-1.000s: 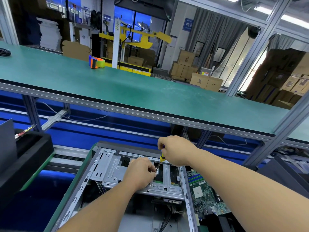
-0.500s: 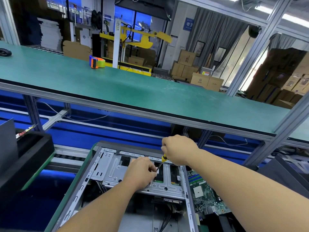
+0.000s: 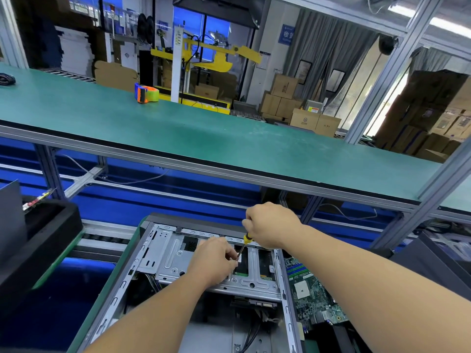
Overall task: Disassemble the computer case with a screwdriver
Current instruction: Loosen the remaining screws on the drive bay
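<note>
Screwdriver over the drive cage, both hands at work

Foam tray (image 3: 46, 230), black, sits at your far left, cut off by the frame edge. Next to it, your desk (image 3: 107, 273) shows only a green edge strip, and the computer case (image 3: 153, 253) lies open on it, its lower part running out of view. Above, a long green shelf (image 3: 204, 138) crosses the whole width, carrying an orange-and-blue tape dispenser (image 3: 146, 93) toward its left end. Behind the shelf stand a yellow machine frame (image 3: 204, 50), then stacked cardboard boxes (image 3: 283, 98) and grey curtains further right.

Your left hand (image 3: 214, 261) rests on the silver drive cage (image 3: 173, 261), its fingers (image 3: 233, 256) curled and pinching at the screwdriver's shaft near the tip; the tip itself and any screw are hidden behind them. Your right hand (image 3: 270, 222) grips the top of the screwdriver (image 3: 245, 242), whose yellow-and-black handle mostly disappears inside your fist, the shaft tilting down and leftward. Right of the cage, the green motherboard (image 3: 311, 294) lies exposed inside the case.
</note>
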